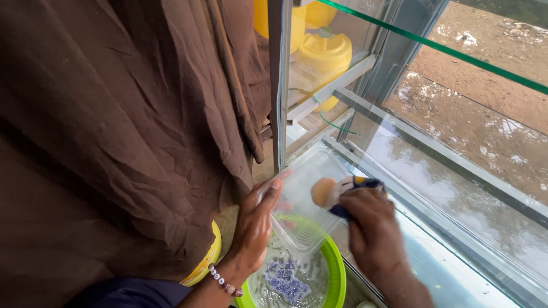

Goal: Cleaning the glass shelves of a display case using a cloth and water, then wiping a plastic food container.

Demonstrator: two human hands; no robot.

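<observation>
Nearest the camera, a green basin (337, 274) of soapy water is seen low in the view, with a bluish-purple cloth (285, 282) lying submerged in it. Just above the basin, a clear plastic container (311, 188) is held tilted over the water. Its near rim is gripped by the left hand (254, 228), thumb on the inside and fingers closed around the outside, and a beaded bracelet (224, 281) is worn at that wrist. The right hand (371, 228) is closed around a sponge or scrubber (337, 191), pale orange at one end and dark blue with yellow at the other, which is pressed against the inside of the container. For the scrubbing to be done well, the container is best kept angled over the basin so that drips fall into the water, and braced firmly against the strokes, since wet plastic is judged likely to slip. Room is tight: a brown curtain (125, 125) hangs close on the left, and a glass display cabinet (456, 171) with a metal frame stands just beside the right hand, so short strokes are advisable. Yellow jerrycans (325, 51) are visible farther back, behind the glass.
</observation>
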